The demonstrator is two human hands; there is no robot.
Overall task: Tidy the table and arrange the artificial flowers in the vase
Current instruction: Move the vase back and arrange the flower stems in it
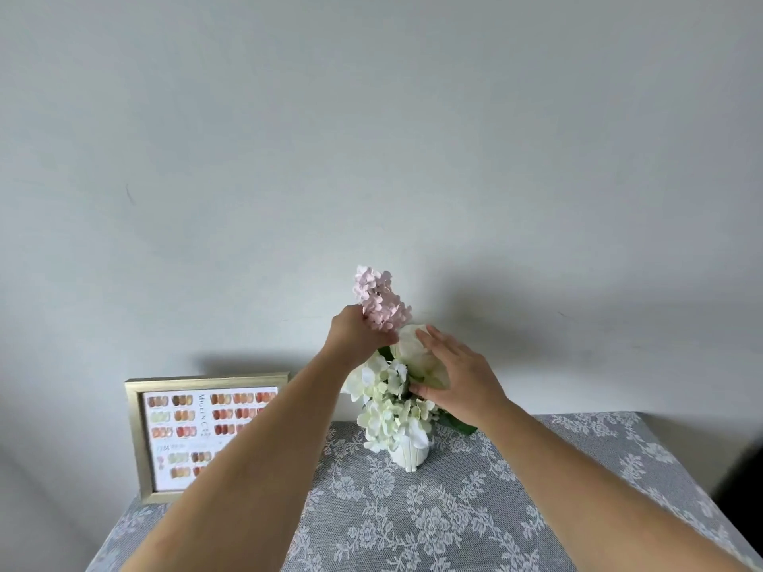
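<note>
Holding the pink flower sprig above the white vase, your left hand grips its base; your right hand, fingers spread, cups the white blooms. A gold-framed chart leans at the left.

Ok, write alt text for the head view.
Two bare hands arrange artificial flowers in a small white ribbed vase on a grey lace tablecloth: the left hand grips a pink hydrangea stem, the right hand steadies white blooms. A gold-framed colour chart leans left.
</note>
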